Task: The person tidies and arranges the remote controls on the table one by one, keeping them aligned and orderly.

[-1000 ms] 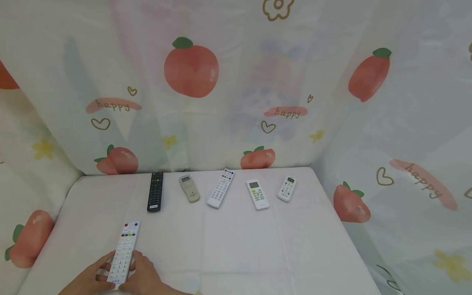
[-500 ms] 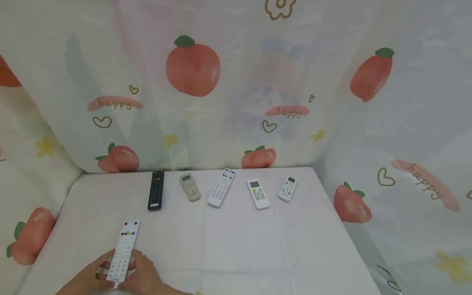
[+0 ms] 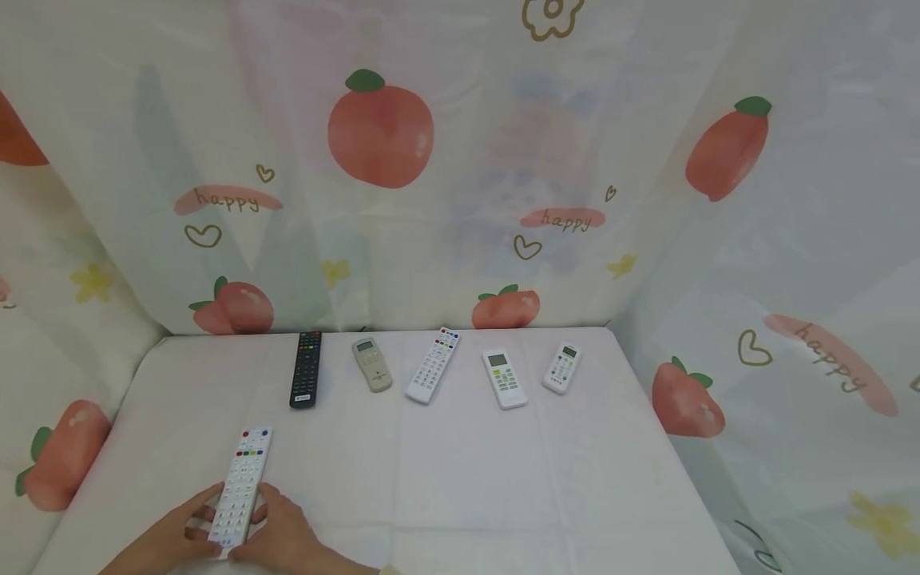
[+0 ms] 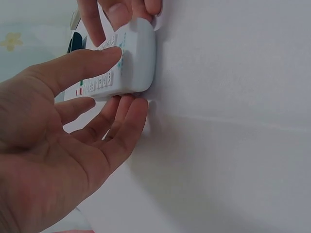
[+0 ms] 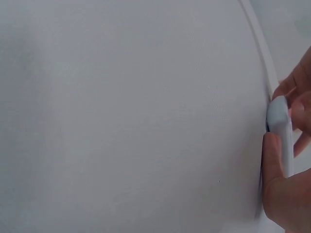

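Both hands pinch the near end of a long white remote (image 3: 241,485) — the left hand (image 3: 168,537) with its thumb laid over the buttons and its fingers (image 4: 127,127) tucked along the lower edge, the right hand (image 3: 283,537) gripping the opposite side with curled fingers. The remote lies flat at the near left of the white table (image 3: 503,487), its coloured buttons pointing away from the person. Well beyond it, a row runs along the far edge: a black remote (image 3: 305,369), a beige remote (image 3: 371,364), a white keypad remote (image 3: 433,364) and two white display remotes (image 3: 503,378) (image 3: 562,368) — all before a peach-print curtain (image 3: 381,132).
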`<action>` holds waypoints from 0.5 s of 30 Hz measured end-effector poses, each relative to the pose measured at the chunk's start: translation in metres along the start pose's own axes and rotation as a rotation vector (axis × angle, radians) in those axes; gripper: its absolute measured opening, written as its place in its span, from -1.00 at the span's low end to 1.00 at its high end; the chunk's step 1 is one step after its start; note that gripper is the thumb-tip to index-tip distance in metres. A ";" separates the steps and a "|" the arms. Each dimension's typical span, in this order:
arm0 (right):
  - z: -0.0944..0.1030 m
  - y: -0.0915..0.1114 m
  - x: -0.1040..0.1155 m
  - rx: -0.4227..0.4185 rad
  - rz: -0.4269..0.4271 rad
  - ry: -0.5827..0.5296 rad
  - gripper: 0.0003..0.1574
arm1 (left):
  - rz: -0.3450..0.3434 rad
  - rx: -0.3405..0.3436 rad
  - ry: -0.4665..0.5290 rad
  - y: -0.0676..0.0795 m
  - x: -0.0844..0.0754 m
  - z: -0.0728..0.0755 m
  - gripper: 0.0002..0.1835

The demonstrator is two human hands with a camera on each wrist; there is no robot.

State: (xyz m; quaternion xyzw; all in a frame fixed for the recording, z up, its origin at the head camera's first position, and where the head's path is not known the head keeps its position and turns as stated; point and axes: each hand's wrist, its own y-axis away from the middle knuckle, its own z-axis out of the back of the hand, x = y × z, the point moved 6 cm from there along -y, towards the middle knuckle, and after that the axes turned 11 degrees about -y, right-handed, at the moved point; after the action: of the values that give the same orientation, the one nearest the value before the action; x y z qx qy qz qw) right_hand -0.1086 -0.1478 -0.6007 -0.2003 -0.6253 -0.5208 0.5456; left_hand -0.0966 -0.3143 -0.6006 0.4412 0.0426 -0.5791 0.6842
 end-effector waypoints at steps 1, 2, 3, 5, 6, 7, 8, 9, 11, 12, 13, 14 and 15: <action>0.002 0.000 0.000 0.001 0.011 0.013 -0.08 | -0.008 -0.002 -0.017 0.000 -0.001 0.002 -0.02; 0.004 0.000 0.000 0.002 0.021 0.025 -0.08 | -0.009 -0.004 -0.030 0.000 -0.001 0.004 -0.02; 0.007 0.000 0.001 -0.001 0.032 0.038 -0.09 | -0.011 -0.009 -0.044 -0.001 -0.001 0.006 -0.01; 0.013 -0.001 0.002 -0.019 0.037 0.056 -0.14 | -0.007 -0.045 -0.066 -0.002 -0.003 0.013 -0.01; 0.017 -0.001 0.002 -0.027 0.041 0.062 -0.17 | -0.014 -0.066 -0.068 -0.002 -0.005 0.018 -0.02; 0.020 -0.001 0.003 -0.035 0.045 0.067 -0.20 | -0.025 -0.090 -0.065 -0.002 -0.007 0.023 -0.03; 0.024 -0.003 0.004 -0.044 0.051 0.064 -0.22 | -0.026 -0.112 -0.061 -0.001 -0.009 0.029 -0.04; 0.028 -0.004 0.005 -0.051 0.060 0.059 -0.25 | -0.031 -0.136 -0.058 -0.001 -0.012 0.034 -0.06; 0.035 -0.007 0.007 -0.059 0.080 0.054 -0.27 | -0.047 -0.175 -0.051 0.000 -0.019 0.045 -0.10; 0.039 -0.008 0.007 -0.057 0.093 0.049 -0.27 | -0.052 -0.186 -0.049 0.000 -0.022 0.048 -0.12; 0.042 -0.010 0.008 -0.052 0.110 0.046 -0.27 | -0.060 -0.198 -0.051 0.000 -0.025 0.051 -0.13; 0.046 -0.011 0.009 -0.051 0.125 0.045 -0.26 | -0.062 -0.204 -0.056 0.000 -0.028 0.054 -0.14; 0.049 -0.012 0.010 -0.047 0.140 0.045 -0.27 | -0.071 -0.212 -0.060 -0.001 -0.031 0.055 -0.15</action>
State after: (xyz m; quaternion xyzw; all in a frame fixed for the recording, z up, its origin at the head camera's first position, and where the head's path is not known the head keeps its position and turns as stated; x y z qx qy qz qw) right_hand -0.1452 -0.1131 -0.5901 -0.2446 -0.5850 -0.5004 0.5896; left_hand -0.1326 -0.3270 -0.5499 0.3469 0.0987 -0.6084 0.7070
